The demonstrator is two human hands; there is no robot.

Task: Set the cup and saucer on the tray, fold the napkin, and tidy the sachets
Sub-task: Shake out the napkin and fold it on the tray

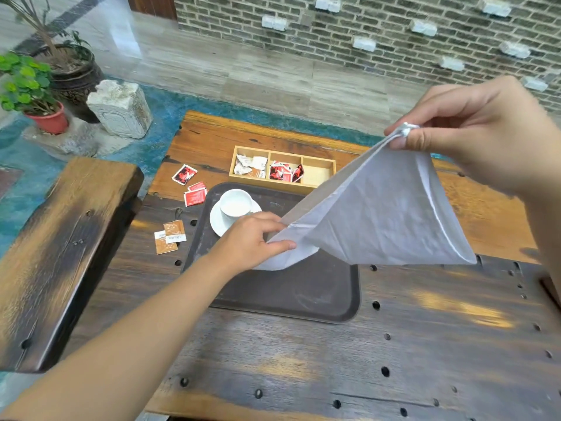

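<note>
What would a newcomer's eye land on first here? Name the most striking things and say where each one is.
First, the white napkin, held up over the dark tray at centre right, pinched at its top corner by the right hand and at a lower corner by the left hand. Next, the white cup on its saucer at the tray's far-left corner. Then the red sachets loose on the wooden table, left of the wooden box.

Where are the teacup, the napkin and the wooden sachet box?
Teacup [235, 202], head view, on its pale inside.
Napkin [376, 220], head view, mid-cloth.
Wooden sachet box [318, 172], head view, floor of its right compartment.
</note>
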